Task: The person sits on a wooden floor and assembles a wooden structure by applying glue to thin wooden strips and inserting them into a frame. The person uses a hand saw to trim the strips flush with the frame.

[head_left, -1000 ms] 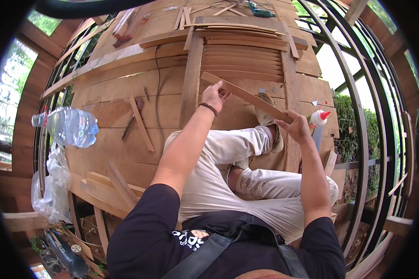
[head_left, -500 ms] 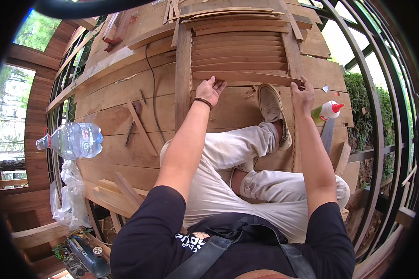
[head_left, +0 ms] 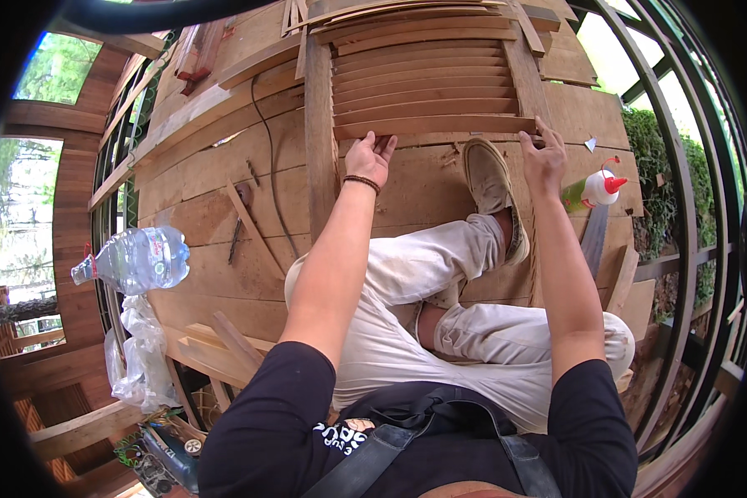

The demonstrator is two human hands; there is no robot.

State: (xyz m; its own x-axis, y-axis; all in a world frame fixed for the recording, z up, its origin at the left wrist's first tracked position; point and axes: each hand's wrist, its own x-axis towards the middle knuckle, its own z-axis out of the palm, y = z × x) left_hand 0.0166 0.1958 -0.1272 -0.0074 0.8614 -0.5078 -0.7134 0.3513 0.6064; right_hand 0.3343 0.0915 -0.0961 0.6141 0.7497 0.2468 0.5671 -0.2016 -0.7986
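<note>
A thin wooden slat (head_left: pixel 440 124) spans the two side rails of a louvred wooden frame, below a row of several similar slats (head_left: pixel 423 83). My left hand (head_left: pixel 369 158) grips its lower edge near the left rail (head_left: pixel 319 133), fingers partly under the wood. At the other end, my right hand (head_left: pixel 544 159) pinches the slat between thumb and fingers beside the right rail (head_left: pixel 523 79). Whether the slat's ends sit inside the rails is hard to make out.
Loose slats (head_left: pixel 407 15) lie across the frame's far end. To the right are a glue bottle (head_left: pixel 589 191) with a red tip and a saw-like blade (head_left: pixel 593 236). A clear plastic bottle (head_left: pixel 141 259), a dark cable (head_left: pixel 270 166) and a wood strip (head_left: pixel 255 230) are leftward. My shoe (head_left: pixel 490 174) rests inside the frame.
The slat has moved slightly away from me, closer to the row, and its right end has risen so it lies more level. Both hands remain on it.
</note>
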